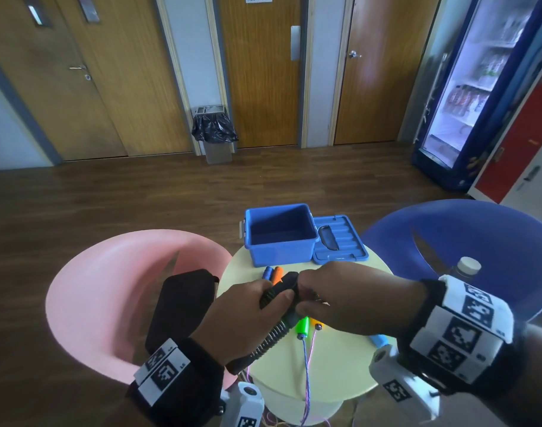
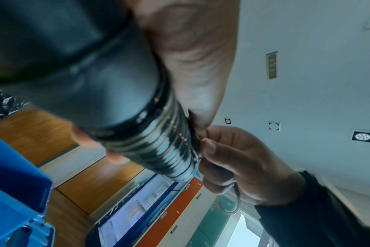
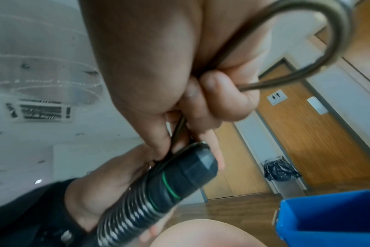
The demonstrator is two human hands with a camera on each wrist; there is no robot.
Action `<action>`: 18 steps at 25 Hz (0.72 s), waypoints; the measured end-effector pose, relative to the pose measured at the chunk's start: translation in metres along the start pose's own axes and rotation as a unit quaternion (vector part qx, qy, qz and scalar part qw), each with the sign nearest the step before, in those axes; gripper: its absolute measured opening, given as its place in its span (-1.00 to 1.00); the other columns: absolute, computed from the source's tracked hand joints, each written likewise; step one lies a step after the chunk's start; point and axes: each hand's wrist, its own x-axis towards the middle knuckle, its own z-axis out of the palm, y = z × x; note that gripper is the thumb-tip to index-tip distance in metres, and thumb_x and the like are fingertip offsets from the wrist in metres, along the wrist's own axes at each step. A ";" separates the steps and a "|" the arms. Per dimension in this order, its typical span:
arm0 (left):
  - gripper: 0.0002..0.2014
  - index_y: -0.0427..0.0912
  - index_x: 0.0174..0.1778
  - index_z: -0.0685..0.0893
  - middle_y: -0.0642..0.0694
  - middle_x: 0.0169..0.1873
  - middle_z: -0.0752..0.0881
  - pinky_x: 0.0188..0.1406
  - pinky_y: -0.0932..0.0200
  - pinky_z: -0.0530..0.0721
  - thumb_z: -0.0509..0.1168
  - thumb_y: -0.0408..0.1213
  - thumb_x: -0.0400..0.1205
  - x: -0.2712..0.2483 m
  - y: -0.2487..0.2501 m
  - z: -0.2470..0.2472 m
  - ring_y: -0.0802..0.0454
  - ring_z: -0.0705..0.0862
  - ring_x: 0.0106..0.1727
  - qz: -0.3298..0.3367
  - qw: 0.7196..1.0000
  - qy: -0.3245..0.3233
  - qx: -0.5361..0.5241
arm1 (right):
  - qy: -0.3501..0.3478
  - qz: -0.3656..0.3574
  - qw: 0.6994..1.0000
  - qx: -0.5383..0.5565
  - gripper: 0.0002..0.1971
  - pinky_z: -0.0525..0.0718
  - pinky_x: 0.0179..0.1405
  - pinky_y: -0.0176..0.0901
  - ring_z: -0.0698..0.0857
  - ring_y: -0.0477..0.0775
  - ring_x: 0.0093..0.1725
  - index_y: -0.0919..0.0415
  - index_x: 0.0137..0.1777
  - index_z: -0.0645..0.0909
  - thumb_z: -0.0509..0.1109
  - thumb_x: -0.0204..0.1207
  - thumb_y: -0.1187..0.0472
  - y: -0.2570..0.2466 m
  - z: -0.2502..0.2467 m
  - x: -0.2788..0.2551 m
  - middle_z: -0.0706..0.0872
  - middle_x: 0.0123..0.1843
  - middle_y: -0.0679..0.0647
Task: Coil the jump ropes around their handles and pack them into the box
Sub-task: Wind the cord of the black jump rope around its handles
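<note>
fingers of left hand point(image 1: 248, 315) clenched round black handles point(image 1: 277, 295); right hand point(image 1: 340, 294) pinches cord point(image 3: 336, 33) near open blue box point(image 1: 279, 238).

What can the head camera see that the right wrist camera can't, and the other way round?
Only the head view shows the round table, the box's lid, the colored rope handles lying on the table, and the pink chair and blue chair.

Only the right wrist view shows the loose rope loop curling past the right hand, and the green ring on the black handle.

Both show the left hand gripping the coiled black handle, the blue box and the bin.
</note>
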 end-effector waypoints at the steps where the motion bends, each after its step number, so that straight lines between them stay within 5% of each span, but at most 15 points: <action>1: -0.41 -0.06 -0.32 0.58 -0.02 -0.44 0.70 -0.25 -0.09 0.67 0.01 0.44 0.42 0.001 0.002 -0.002 0.06 0.69 -0.35 0.002 1.000 -0.005 -0.025 | 0.008 0.006 1.000 -0.016 -0.74 0.66 -0.03 0.07 0.65 0.15 -0.03 0.03 0.07 0.50 0.16 0.69 -0.14 0.000 0.001 -0.001 0.67 -0.04 0.02; 7: -0.36 -0.10 -0.28 0.62 -0.07 -0.37 0.74 -0.16 -0.15 0.69 0.01 0.45 0.44 -0.003 0.009 -0.009 0.05 0.71 -0.32 0.031 0.998 -0.036 -0.049 | 0.065 0.071 0.992 0.081 -0.74 0.56 -0.30 -0.14 0.62 0.00 -0.22 0.01 -0.13 0.43 0.30 0.64 -0.15 0.001 0.000 -0.010 0.62 -0.19 -0.07; 11: -0.40 -0.13 -0.31 0.57 -0.08 -0.42 0.64 -0.27 0.01 0.55 0.05 0.39 0.50 -0.013 0.014 -0.013 0.14 0.56 -0.41 0.051 0.997 -0.055 -0.035 | 0.014 0.075 0.986 0.145 -0.69 0.41 -0.49 -0.32 0.53 -0.17 -0.43 0.01 -0.27 0.51 0.49 0.50 -0.15 0.012 -0.010 -0.010 0.61 -0.36 -0.12; 15: -0.46 -0.17 -0.25 0.62 -0.10 -0.43 0.61 -0.30 0.15 0.52 0.16 0.31 0.53 -0.021 0.020 -0.023 0.17 0.56 -0.39 0.083 0.982 -0.109 -0.127 | -0.090 -0.012 0.900 0.426 -0.69 0.36 -0.59 -0.26 0.36 0.01 -0.52 0.10 -0.29 0.46 0.60 0.44 0.15 0.033 -0.008 -0.003 0.45 -0.45 0.14; 18: -0.48 -0.19 -0.26 0.60 0.05 -0.43 0.56 -0.28 0.20 0.49 0.20 0.28 0.52 -0.022 0.019 -0.028 0.16 0.54 -0.36 0.108 0.966 -0.137 -0.192 | -0.134 -0.094 0.820 0.549 -0.63 0.29 -0.61 -0.31 0.27 -0.05 -0.56 0.04 -0.32 0.43 0.64 0.37 0.09 0.037 0.000 0.002 0.31 -0.44 0.12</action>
